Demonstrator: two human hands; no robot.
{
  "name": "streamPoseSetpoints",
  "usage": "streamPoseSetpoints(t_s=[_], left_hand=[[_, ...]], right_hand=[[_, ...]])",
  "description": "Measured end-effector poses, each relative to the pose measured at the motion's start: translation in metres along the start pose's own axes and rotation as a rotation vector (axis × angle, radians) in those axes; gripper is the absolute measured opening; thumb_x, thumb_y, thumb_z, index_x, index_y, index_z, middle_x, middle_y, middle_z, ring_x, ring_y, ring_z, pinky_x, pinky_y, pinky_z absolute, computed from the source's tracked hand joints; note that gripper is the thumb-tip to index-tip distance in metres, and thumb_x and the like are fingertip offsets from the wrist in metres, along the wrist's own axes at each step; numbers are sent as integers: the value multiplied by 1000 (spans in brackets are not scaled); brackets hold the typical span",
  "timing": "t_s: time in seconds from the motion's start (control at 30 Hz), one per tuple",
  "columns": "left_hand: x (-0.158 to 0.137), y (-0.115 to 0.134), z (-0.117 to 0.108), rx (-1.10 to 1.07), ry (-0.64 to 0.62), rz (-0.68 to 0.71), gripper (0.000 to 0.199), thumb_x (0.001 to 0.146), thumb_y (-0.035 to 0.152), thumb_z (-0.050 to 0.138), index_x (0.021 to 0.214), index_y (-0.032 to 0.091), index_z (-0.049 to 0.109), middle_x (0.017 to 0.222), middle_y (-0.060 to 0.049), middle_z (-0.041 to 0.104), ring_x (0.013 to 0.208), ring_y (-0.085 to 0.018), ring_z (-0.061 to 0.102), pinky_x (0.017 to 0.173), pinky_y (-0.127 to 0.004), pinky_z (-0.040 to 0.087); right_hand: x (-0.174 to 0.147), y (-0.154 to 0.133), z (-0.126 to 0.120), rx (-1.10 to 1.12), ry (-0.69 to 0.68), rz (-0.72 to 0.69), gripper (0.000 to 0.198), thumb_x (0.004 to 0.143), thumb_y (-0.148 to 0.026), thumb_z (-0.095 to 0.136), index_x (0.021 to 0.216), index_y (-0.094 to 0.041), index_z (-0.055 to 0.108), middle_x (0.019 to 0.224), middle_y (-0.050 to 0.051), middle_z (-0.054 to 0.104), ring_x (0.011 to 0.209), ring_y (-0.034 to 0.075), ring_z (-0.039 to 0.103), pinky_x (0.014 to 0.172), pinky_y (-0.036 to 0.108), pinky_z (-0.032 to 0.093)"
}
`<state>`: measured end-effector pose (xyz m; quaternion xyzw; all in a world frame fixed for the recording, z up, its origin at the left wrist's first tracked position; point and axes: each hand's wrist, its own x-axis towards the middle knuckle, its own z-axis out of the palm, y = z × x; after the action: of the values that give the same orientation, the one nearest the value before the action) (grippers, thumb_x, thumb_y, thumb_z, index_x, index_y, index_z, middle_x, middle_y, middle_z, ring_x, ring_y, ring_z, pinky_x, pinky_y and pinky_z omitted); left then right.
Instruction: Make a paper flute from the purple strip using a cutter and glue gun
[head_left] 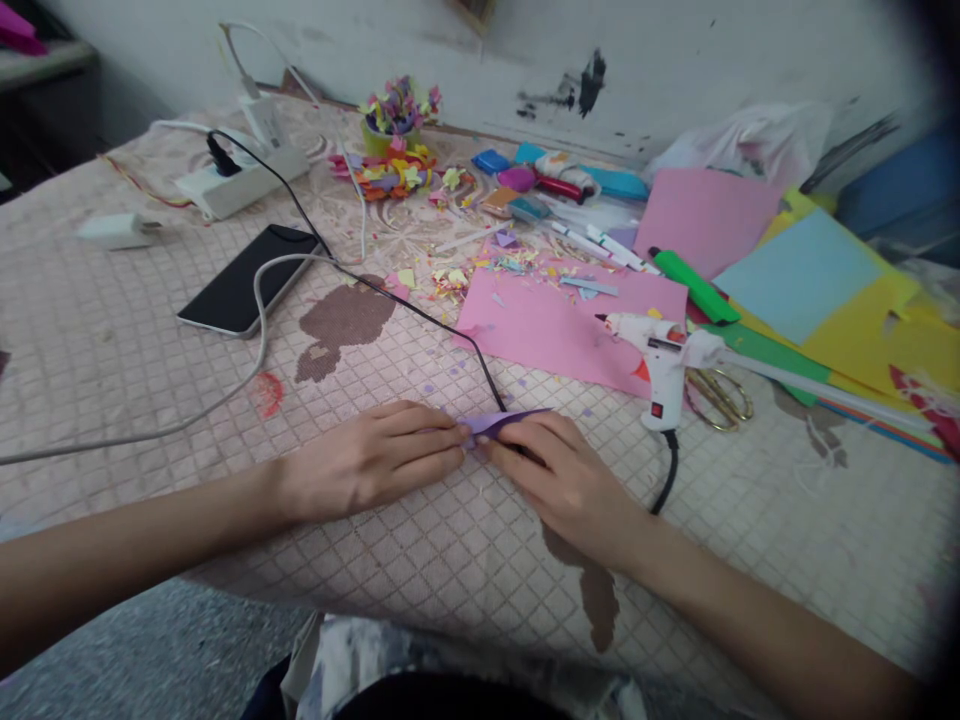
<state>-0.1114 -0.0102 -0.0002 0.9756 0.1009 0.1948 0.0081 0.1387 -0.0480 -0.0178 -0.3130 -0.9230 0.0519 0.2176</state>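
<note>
Near the front of the cloth-covered table, both of my hands meet at a small piece of purple paper (pixel 491 422). My left hand (pixel 386 455) pinches its left end, fingers pressed together. From the other side my right hand (pixel 566 470) grips the paper, which looks folded or curled, with a darker inner face showing. My fingers hide part of it. A black cord (pixel 476 350) runs down behind the paper to my right hand. A white glue gun (pixel 660 365) rests to the right, its nozzle over a pink paper sheet (pixel 540 325).
Gold-handled scissors (pixel 720 398) lie beside the glue gun. A phone (pixel 251 278), a power strip (pixel 244 178) and a charger (pixel 118 230) are on the left. Behind are a pot of paper flowers (pixel 390 125), paper scraps (pixel 450 280), pens (pixel 600 245) and coloured sheets (pixel 802 270).
</note>
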Motion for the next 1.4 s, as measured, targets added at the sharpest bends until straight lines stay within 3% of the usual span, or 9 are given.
streamPoseSetpoints(t_s=[0.2, 0.37, 0.6, 0.93, 1.4], left_hand=[[-1, 0, 0, -8, 10, -10, 28, 95, 11, 34, 112, 11, 56, 115, -13, 64, 112, -21, 56, 91, -36, 51], [-1, 0, 0, -18, 20, -10, 27, 95, 10, 35, 112, 12, 57, 113, -13, 65, 110, -20, 57, 90, -36, 52], [1, 0, 1, -40, 36, -7, 27, 95, 10, 34, 108, 6, 57, 113, -16, 65, 107, -22, 58, 87, -36, 53], [-6, -3, 11, -263, 109, -168, 29, 89, 7, 46, 118, 11, 52, 113, -13, 64, 106, -20, 57, 88, -36, 52], [-9, -3, 11, -207, 113, -129, 28, 90, 8, 44, 116, 10, 56, 113, -13, 65, 109, -21, 57, 89, -38, 52]], right_hand=[[3, 0, -1, -73, 254, 109, 26, 84, -7, 58, 110, -9, 57, 105, 13, 58, 99, 22, 51, 86, 40, 47], [4, 5, 1, -152, 160, 146, 37, 87, -12, 56, 123, -13, 53, 123, 11, 58, 117, 28, 43, 97, 47, 39], [2, 6, 2, -84, 162, 141, 28, 88, -14, 56, 115, -15, 59, 112, 7, 65, 111, 26, 47, 94, 45, 41], [2, 7, 3, -71, 176, 110, 22, 89, -13, 52, 109, -15, 63, 108, 7, 66, 106, 23, 49, 90, 43, 41], [-8, 7, -3, -88, 74, 58, 28, 91, -13, 46, 115, -9, 61, 116, 13, 62, 106, 26, 50, 88, 45, 44]])
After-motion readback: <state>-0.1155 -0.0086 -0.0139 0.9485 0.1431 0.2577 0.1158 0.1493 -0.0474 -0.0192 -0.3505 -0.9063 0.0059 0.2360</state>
